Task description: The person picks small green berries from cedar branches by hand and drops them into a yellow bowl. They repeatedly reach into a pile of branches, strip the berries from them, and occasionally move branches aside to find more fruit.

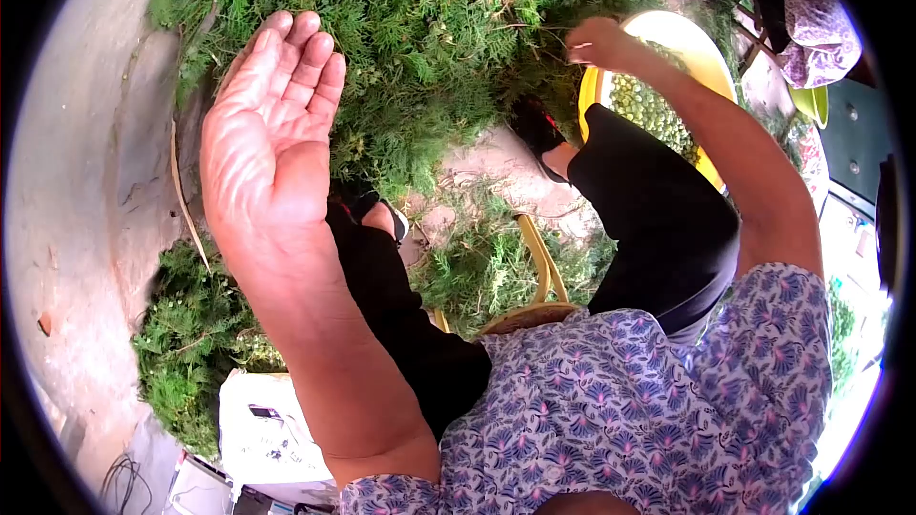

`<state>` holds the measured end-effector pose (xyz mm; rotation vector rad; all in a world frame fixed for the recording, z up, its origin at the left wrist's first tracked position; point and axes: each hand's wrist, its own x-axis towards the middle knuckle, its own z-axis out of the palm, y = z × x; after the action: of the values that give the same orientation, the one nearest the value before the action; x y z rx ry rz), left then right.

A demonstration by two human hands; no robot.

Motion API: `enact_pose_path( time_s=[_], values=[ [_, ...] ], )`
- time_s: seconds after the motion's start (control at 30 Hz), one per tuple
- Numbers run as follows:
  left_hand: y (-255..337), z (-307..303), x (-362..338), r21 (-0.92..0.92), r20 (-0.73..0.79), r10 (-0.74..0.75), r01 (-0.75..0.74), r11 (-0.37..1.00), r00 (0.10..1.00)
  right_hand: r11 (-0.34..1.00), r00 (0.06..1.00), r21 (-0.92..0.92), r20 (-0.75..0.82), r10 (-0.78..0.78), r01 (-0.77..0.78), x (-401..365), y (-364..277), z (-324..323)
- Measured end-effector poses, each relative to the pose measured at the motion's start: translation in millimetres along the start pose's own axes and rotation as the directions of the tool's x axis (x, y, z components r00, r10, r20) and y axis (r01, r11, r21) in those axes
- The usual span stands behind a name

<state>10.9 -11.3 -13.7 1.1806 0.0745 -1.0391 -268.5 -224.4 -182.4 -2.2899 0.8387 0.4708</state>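
Observation:
My left hand (272, 124) is raised at the left, palm up toward the camera, with its fingers stretched out and nothing in it. Bent fingers show on my right hand (599, 44), at the upper left rim of a yellow bowl (718, 62); whatever they hold is too small to make out. Small pale green cones or berries (649, 110) lie in the bowl, beside my black-trousered leg. A large heap of green leafy branches (410, 48) spreads in front of both hands.
Loose sprigs (472, 272) lie on the floor between my feet, near a yellow chair leg (541, 257). More branches (196, 324) and a white bag (267, 429) are at the lower left. Patterned cloth (821, 38) and a small green-yellow container (811, 105) are at the upper right.

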Motion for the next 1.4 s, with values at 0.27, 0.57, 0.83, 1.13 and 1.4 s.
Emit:
enact_pose_path(
  time_s=[0.27, 0.57, 0.83, 1.13, 1.4],
  values=[
    [-12, -21, -11, 0.089, 0.081, 0.116, -0.123, 0.988, 0.990, 0.881, 1.000, 0.473, -0.003, -0.029, 0.027, 110, -109, 139],
    [-80, 7, -108, 0.501, 0.864, -0.080, -0.838, 0.216, 0.496, 0.988, 0.897, 0.148, -0.430, 0.106, -0.046, 148, -130, 247],
    [-38, 1, -88, 0.484, 0.867, -0.159, -0.874, 0.039, 0.473, 0.973, 0.887, 0.140, -0.403, 0.227, -0.185, 161, -135, 255],
    [-56, 1, -91, 0.503, 0.857, 0.159, -0.863, -0.045, 0.491, 0.492, 0.835, 0.868, -0.224, 0.502, -0.063, 115, -157, 199],
    [-80, -5, -96, 0.479, 0.857, 0.310, -0.859, -0.182, 0.412, 0.692, 0.645, 0.705, -0.604, 0.468, 0.157, 185, -145, 198]
  ],
)
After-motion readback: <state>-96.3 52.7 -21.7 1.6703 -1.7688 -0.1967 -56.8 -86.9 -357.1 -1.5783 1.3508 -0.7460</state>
